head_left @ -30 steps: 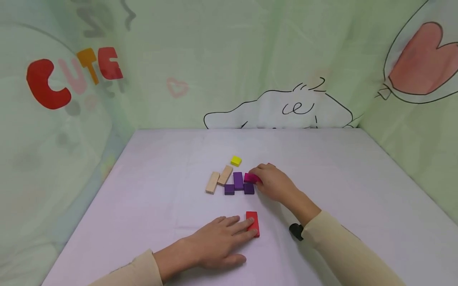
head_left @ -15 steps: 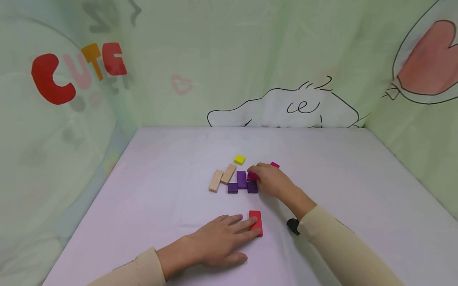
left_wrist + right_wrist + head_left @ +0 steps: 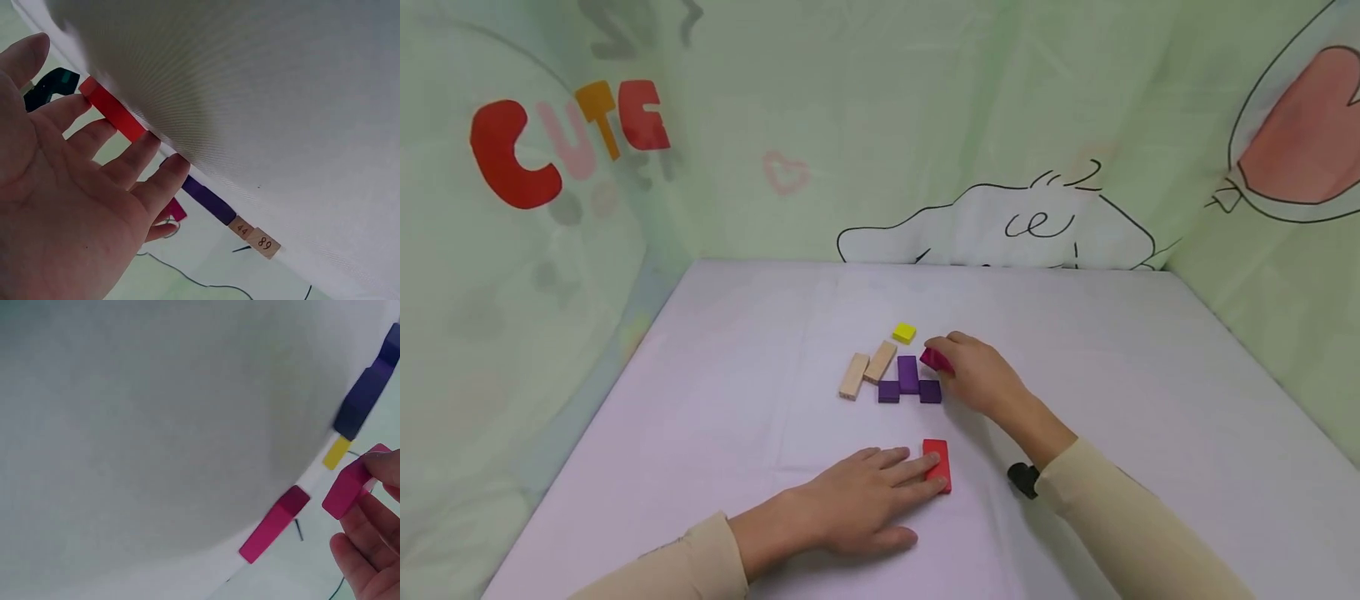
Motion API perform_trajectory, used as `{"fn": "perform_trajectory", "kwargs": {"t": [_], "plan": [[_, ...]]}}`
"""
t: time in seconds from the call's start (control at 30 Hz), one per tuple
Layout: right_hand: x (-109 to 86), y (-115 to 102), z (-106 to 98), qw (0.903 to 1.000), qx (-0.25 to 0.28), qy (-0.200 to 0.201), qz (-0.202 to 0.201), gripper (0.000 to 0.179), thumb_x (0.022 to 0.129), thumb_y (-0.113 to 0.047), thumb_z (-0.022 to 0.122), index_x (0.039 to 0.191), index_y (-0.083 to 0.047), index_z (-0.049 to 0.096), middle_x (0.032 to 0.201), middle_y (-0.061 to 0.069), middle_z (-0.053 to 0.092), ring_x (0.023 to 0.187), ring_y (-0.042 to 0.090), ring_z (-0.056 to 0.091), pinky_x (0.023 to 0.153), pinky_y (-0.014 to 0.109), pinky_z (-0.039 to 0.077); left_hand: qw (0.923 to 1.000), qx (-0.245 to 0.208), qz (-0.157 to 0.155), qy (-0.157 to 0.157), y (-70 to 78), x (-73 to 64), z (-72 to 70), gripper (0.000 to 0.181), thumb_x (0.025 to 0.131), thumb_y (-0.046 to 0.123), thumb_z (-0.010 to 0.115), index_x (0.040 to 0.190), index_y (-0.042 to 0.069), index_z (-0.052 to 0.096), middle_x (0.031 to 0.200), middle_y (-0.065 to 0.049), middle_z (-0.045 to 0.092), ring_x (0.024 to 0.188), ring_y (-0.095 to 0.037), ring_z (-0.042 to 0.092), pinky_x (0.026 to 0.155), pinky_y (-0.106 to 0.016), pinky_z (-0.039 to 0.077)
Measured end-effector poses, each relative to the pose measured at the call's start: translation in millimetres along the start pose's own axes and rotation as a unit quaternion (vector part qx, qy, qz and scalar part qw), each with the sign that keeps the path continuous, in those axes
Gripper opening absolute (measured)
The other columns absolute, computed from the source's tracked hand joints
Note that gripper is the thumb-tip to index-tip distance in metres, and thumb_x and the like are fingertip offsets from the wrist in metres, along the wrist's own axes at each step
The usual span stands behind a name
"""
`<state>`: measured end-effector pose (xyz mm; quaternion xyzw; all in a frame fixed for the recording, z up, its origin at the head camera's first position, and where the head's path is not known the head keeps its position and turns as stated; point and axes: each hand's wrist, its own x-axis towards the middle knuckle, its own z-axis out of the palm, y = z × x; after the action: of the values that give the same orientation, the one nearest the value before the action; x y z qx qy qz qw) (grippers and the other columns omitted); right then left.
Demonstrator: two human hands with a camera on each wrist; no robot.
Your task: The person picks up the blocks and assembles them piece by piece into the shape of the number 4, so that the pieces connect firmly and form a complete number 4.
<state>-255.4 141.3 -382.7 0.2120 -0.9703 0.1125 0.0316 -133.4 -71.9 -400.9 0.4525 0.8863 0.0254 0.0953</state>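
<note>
My right hand (image 3: 981, 375) pinches a magenta wooden block (image 3: 350, 487) between thumb and fingers. In the right wrist view that block is raised and tilted above the tabletop. A second magenta block (image 3: 275, 525) lies on the table there, hidden behind the hand in the head view. Just left of the right hand, an upright-laid purple block (image 3: 907, 375) has a small dark purple block (image 3: 889, 392) and a matching small block (image 3: 930, 392) at its near corners. My left hand (image 3: 865, 504) lies palm down with fingers spread, two fingertips resting on a red block (image 3: 936, 454).
Two plain wooden blocks, one (image 3: 853, 377) and another (image 3: 881, 362), lie left of the purple ones; their ends read 89 and 44. A yellow block (image 3: 904, 333) sits behind. The white tabletop (image 3: 730, 358) ends at a printed fabric backdrop (image 3: 887, 108).
My right hand has lifted the magenta block away from beside the purple blocks and tilted it. The left hand stays on the red block. The head view has shifted slightly.
</note>
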Motion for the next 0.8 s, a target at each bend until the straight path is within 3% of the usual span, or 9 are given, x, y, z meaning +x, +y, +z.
{"fn": "perform_trajectory", "kwargs": {"t": [0.33,0.57,0.8], "plan": [[-22.0,-26.4,-8.6,0.9964,0.076,-0.034,-0.011,0.056,0.088,-0.016,0.082,0.141,-0.012,0.062,0.121,0.012,0.068,0.104,0.026,0.068,0.085,0.042,0.063,1.0000,-0.001,-0.003,-0.004,-1.2,-0.2,-1.6,0.066,0.104,0.049,0.054,0.163,0.034,0.031,0.170,0.006,0.031,0.152,-0.027,0.039,0.120,-0.044,0.038],[-27.2,-31.8,-9.4,0.9911,0.106,-0.080,-0.011,0.042,0.091,-0.012,0.076,0.133,-0.014,0.071,0.104,0.006,0.065,0.083,0.016,0.058,0.069,0.025,0.055,1.0000,0.008,-0.003,0.001,-1.2,-0.6,-0.7,0.066,0.104,0.050,0.052,0.164,0.032,0.030,0.170,0.006,0.031,0.153,-0.025,0.038,0.121,-0.042,0.037],[-27.4,-30.2,-4.4,0.9881,0.107,-0.111,0.003,0.037,0.090,-0.014,0.077,0.126,-0.014,0.073,0.099,0.004,0.063,0.082,0.016,0.055,0.066,0.023,0.051,0.9999,0.011,0.000,0.002,1.2,-0.2,-0.9,0.065,0.105,0.050,0.052,0.164,0.031,0.031,0.169,0.005,0.032,0.153,-0.025,0.038,0.120,-0.042,0.037]]}}
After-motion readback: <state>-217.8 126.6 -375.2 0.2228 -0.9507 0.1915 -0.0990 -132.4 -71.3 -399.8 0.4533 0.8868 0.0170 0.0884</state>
